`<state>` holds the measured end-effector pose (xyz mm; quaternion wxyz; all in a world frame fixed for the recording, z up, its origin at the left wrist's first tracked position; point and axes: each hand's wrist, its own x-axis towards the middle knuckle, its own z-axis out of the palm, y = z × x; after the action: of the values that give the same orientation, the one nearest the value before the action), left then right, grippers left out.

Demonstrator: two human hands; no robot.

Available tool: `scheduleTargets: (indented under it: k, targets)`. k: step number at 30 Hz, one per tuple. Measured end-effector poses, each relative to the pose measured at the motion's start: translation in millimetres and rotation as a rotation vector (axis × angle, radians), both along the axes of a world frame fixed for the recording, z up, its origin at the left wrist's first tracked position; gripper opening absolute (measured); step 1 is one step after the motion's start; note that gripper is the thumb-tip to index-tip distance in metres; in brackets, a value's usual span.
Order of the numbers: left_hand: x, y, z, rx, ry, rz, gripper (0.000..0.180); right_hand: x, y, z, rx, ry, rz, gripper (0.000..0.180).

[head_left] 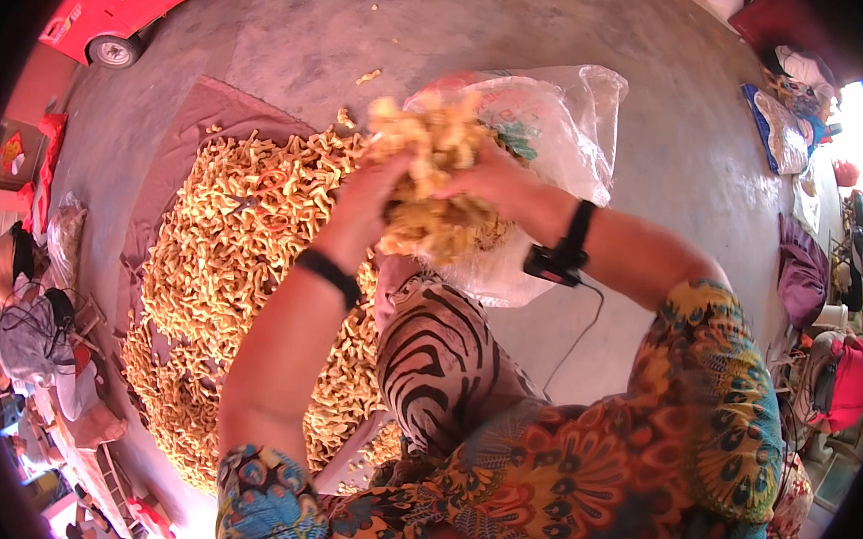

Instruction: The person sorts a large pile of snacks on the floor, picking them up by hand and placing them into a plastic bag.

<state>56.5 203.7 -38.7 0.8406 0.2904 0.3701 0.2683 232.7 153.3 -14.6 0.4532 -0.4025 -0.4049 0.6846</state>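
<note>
Nearest the camera, patterned sleeves and a striped knee fill the lower frame as a person crouches over the floor. Both forearms rise from there and meet at mid-frame, elbows bent, wrists turned inward toward each other. The left hand and right hand cup a heaped clump of pale yellow, curled dried pieces between them, each grip pressed in against the load from its own side, fingers curved round it; two hands seem needed because the pieces are loose and would spill from one. A black band sits on the left wrist, and a black wrist device with a trailing cable on the right.

The clump is held raised, just above and in front of the open mouth of a clear plastic bag lying on the floor behind the hands, right of centre. To the left, a broad pile of the same yellow pieces is spread thin over a dull purple cloth, apparently laid out flat to dry. Stray pieces dot the bare concrete beyond. At far left stands a red vehicle; bags and clothing line the right edge.
</note>
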Motion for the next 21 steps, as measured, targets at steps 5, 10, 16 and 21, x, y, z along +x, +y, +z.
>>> scheduleTargets:
  k: [5, 10, 16, 21]
  targets:
    - [84.7, 13.3, -77.1, -0.056, 0.326, -0.329, 0.086, 112.6, -10.1, -161.2, -0.106, -0.437, -0.493, 0.065]
    - [60.5, -13.4, -119.4, -0.108, 0.169, -0.279, 0.080, 127.9, 7.2, -203.3, -0.125, -1.098, -0.570, 0.078]
    - [-18.4, -35.9, -119.6, -0.024, 0.107, -0.084, 0.062, 153.9, 45.4, -245.8, -0.063, -0.923, -0.718, 0.065]
    - [-183.4, -78.5, -99.4, -0.114, 0.376, 0.320, 0.039, 176.5, 37.3, -234.8, -0.068, -0.884, -0.404, 0.075]
